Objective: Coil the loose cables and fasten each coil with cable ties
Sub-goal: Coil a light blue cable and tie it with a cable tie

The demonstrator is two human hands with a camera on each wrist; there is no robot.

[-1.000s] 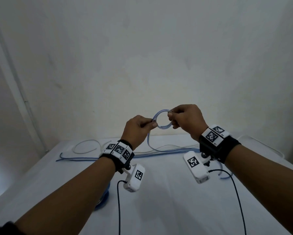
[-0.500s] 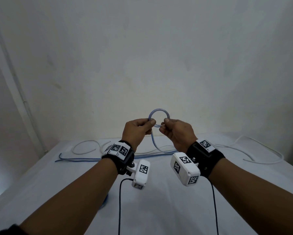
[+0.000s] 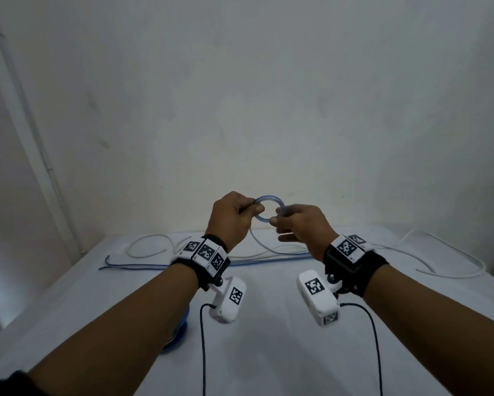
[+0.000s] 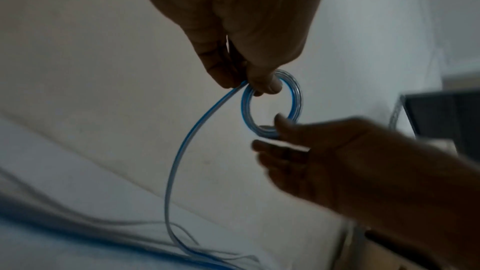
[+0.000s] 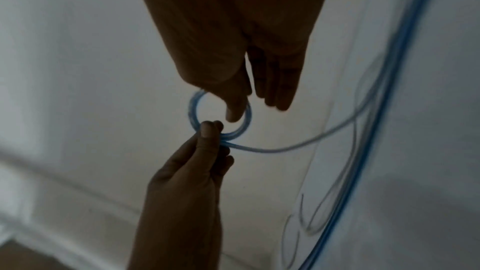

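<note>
A small coil of blue-and-clear cable (image 3: 268,198) hangs in the air in front of the wall. My left hand (image 3: 254,207) pinches its left side between thumb and forefinger; the left wrist view (image 4: 249,85) shows that pinch on the coil (image 4: 297,98). My right hand (image 3: 275,221) is at the coil's right side with its fingers (image 5: 275,98) straight and spread, and only the thumb lies against the ring (image 5: 193,110). The cable's tail (image 4: 176,161) drops from the left pinch to the table.
Loose blue cable (image 3: 154,265) and white cable (image 3: 454,258) lie along the back of the white table (image 3: 268,352), near the wall. A blue round thing (image 3: 180,335) shows partly under my left forearm. Black camera leads (image 3: 203,352) hang from both wrists.
My right hand has come down from above the coil to its right side, and its fingers have straightened out of the pinch. The left hand keeps its hold.
</note>
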